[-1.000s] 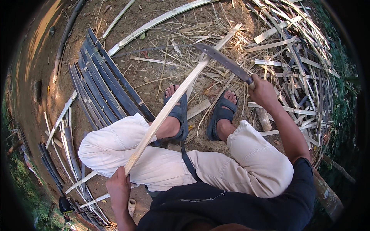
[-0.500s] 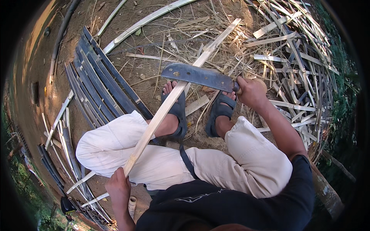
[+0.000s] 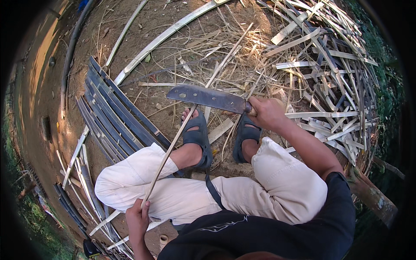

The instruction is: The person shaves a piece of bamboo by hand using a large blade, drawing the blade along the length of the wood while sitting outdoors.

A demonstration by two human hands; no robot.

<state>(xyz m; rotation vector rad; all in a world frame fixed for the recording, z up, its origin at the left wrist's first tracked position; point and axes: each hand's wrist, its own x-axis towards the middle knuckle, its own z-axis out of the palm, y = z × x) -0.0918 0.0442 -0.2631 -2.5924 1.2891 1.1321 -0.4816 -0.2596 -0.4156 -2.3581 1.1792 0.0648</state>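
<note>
Over the sandalled feet (image 3: 219, 141), the right hand (image 3: 266, 112) has its fingers wrapped tight round a knife (image 3: 208, 98), blade flat across a bamboo strip (image 3: 190, 117). Left hand (image 3: 138, 218) (low, by the knee) grips the strip's near end.

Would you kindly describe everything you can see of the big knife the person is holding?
The knife is a broad, machete-like blade of dark grey, worn-looking metal, with a squared-off tip and a small hole near that end. It lies roughly level, tip pointing to the person's left, above the sandalled feet. The right hand grips its handle, which the fingers mostly hide. The blade crosses the thin bamboo strip held by the left hand; whether its edge bites in is unclear.
</note>
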